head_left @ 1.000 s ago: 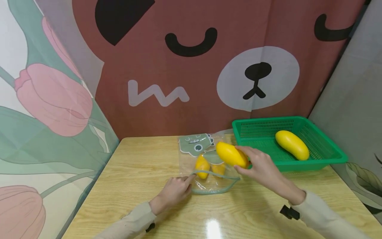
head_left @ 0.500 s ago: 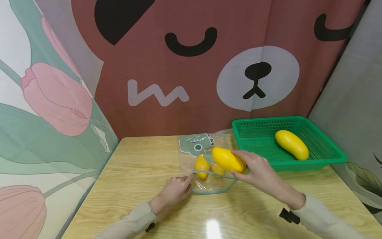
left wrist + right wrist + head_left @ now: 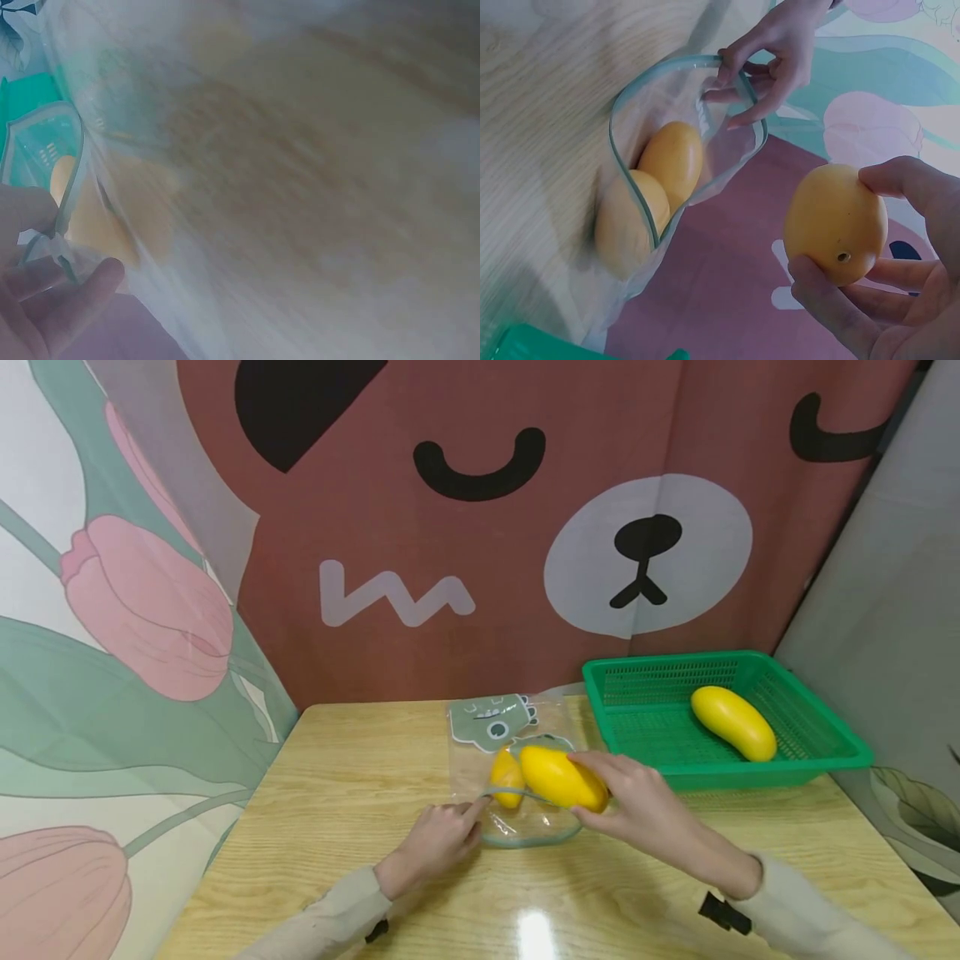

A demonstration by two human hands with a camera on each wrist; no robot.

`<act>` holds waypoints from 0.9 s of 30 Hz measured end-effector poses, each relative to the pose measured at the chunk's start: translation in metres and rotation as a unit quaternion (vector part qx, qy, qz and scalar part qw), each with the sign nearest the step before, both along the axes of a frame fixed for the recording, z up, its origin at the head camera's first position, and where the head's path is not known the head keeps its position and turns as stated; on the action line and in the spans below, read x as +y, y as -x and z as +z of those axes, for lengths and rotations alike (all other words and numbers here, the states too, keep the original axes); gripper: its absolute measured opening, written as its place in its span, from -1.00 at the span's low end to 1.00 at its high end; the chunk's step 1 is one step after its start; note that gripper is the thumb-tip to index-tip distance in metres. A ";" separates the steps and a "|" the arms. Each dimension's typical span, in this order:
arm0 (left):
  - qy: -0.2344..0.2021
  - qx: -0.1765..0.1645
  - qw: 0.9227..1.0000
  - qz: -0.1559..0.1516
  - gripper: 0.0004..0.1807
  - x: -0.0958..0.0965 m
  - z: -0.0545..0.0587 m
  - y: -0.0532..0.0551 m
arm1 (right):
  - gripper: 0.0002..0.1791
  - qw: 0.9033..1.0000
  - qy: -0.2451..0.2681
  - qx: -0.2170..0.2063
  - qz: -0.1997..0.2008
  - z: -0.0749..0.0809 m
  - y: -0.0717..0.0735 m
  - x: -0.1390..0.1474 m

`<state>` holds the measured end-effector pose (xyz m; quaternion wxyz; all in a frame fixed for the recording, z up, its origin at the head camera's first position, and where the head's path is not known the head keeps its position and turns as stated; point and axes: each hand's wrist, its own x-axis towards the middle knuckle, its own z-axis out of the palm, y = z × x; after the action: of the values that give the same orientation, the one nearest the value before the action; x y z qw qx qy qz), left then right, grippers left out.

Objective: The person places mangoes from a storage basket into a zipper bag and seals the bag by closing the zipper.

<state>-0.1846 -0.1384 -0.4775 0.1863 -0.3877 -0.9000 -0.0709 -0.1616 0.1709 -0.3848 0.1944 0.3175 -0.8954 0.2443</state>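
Note:
A clear zip bag (image 3: 517, 842) with a green rim and a cartoon print lies on the table, its mouth held apart. My left hand (image 3: 442, 837) pinches the rim at the bag's left side; the left wrist view shows these fingers (image 3: 82, 304) at the edge. Inside the bag are two yellow mangoes, one (image 3: 676, 157) partly behind the other (image 3: 626, 232). Between the fingers and thumb of my right hand (image 3: 648, 806) is a third mango (image 3: 562, 778). In the head view it overlaps the bag's opening; the right wrist view shows it outside the mouth.
At the back right stands a green basket (image 3: 765, 772) with one more yellow mango (image 3: 733, 724) in it. The wooden table (image 3: 337, 785) meets a curtain (image 3: 487, 543) printed with a bear behind. A flowered curtain (image 3: 150, 610) hangs on the left.
My right hand has brought its mango left and down, nearer to me, over the bag's mouth. The left hand stays at the rim.

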 end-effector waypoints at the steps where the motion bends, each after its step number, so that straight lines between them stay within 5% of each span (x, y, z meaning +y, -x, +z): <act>1: 0.000 -0.001 1.000 0.000 -0.54 0.000 0.000 0.000 | -0.30 1.000 -0.003 -0.001 0.001 0.000 -0.001 -0.001; 27: 0.007 -0.010 1.000 0.005 -0.51 0.000 0.000 0.000 | -0.30 0.998 -0.028 0.009 0.050 -0.025 -0.013 -0.022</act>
<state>-0.1847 -0.1384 -0.4772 0.1747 -0.3836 -0.9043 -0.0676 -0.1490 0.1492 -0.4097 0.1808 0.3693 -0.8833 0.2253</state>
